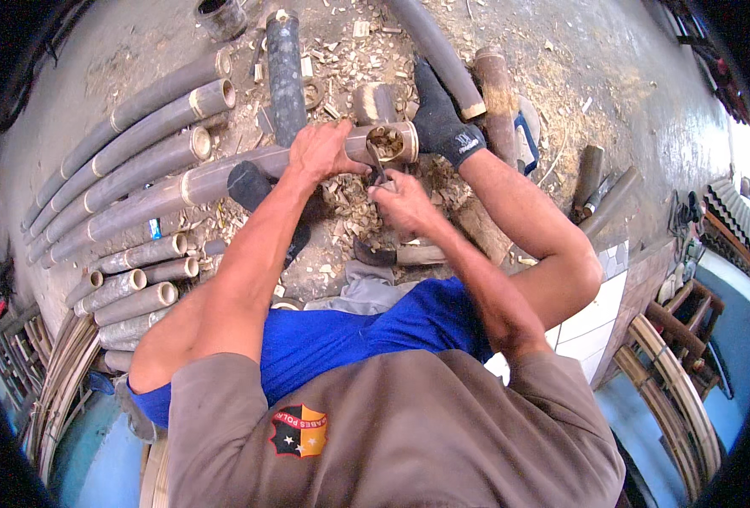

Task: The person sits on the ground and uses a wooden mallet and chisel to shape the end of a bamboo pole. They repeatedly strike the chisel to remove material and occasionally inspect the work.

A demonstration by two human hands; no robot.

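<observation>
A long brown bamboo pole (pixel 210 181) lies across in front of me, with a cut opening (pixel 388 140) in its upper side near the right end. My left hand (pixel 322 152) is wrapped over the pole just left of that opening. In my closed right hand (pixel 407 204) is a hand tool with a narrow metal blade (pixel 373 154), its tip at the opening. Most of its handle is hidden by the fingers. My feet in dark socks (pixel 447 127) are beside the pole, one by its right end.
Several long bamboo poles (pixel 150 118) lie side by side at the left, above shorter pieces (pixel 142 302). A dark upright-lying tube (pixel 285 76) and another pole (pixel 436 52) stretch beyond the work. Wood chips cover the floor. Bent bamboo strips (pixel 671 398) stand at the lower right.
</observation>
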